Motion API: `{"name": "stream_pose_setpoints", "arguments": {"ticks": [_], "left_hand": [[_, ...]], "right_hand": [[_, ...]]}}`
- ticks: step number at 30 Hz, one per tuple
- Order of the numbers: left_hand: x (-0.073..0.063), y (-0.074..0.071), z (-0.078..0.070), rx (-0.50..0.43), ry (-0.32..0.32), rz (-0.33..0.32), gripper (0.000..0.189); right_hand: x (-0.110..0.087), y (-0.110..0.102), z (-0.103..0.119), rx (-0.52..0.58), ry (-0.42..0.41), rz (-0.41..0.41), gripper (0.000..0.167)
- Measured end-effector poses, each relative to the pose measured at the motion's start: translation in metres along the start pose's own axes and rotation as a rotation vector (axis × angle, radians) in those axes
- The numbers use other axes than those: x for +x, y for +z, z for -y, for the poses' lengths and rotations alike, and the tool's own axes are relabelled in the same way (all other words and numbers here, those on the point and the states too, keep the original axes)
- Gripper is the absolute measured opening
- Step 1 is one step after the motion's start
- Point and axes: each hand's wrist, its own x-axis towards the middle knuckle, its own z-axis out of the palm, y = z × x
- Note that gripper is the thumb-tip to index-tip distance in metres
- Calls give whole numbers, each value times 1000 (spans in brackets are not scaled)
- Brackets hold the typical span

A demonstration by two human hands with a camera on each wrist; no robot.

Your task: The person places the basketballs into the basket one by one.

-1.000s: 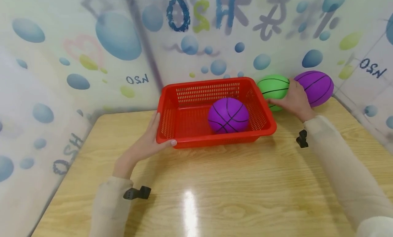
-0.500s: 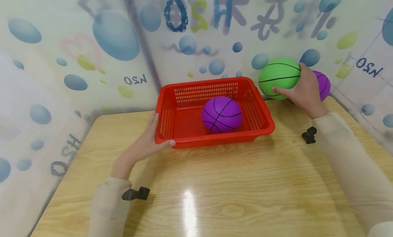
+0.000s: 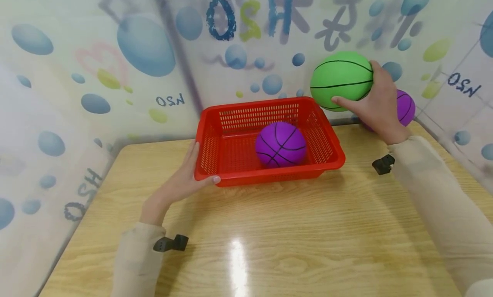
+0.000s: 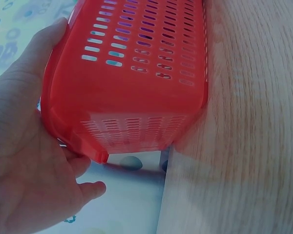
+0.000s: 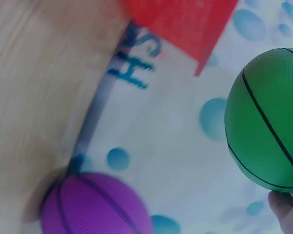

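Thumb and fingers of the right grip, set wide presumably to suit such roundness, pinched the green ball above the worktop, while left of them the left grip clasped the red basket by its near corner, seemingly for steadiness.

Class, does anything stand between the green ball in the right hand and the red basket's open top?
Nothing visible does: the right hand holds the green ball by the back right corner of the red basket, apparently above its rim. Inside, a purple ball takes up space right of centre.
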Motion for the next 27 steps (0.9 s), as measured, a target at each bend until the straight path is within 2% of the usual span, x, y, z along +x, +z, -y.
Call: {"name": "stream_pose_setpoints", "arguments": {"ticks": [5, 9, 16, 22, 27], "left_hand": [[-1, -1, -2, 7, 6, 7, 109], [-1, -1, -2, 12, 3, 12, 109], [-1, 3, 2, 10, -8, -2, 108], [-2, 5, 2, 63, -27, 2, 109], [-3, 1, 0, 95, -20, 4, 110]], "right_hand": [[8, 7, 31, 40, 11, 76, 92], [16, 15, 63, 43, -29, 195, 95], [21, 45, 120, 23, -186, 443, 99], [14, 75, 156, -4, -309, 562, 100], [7, 95, 176, 5, -375, 657, 98]]}}
